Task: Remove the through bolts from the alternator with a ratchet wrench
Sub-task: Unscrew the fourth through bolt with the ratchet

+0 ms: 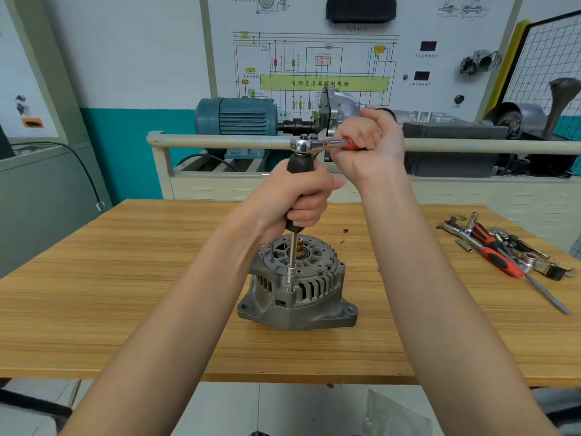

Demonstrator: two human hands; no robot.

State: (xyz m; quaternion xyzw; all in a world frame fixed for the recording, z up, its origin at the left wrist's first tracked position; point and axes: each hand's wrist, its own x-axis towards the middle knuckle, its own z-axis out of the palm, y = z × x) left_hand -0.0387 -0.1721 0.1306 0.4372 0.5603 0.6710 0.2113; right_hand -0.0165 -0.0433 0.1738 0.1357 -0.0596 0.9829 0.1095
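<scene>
- Alternator (298, 287) sits on the tabletop (125, 294), socket on a bolt (289, 290) at its near rim.
- Left hand (298, 199) has its fingers wrapped round the black driver handle, keeping it upright.
- Right hand (371, 143) fists the ratchet (314, 143) handle.
- Looks like mid-loosening; next swing needs the shaft kept plumb.

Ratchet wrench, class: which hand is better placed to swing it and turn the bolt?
Right hand: its fingers already grip the ratchet wrench handle. The left hand grips the black driver handle, steadying the shaft on the alternator.
</scene>
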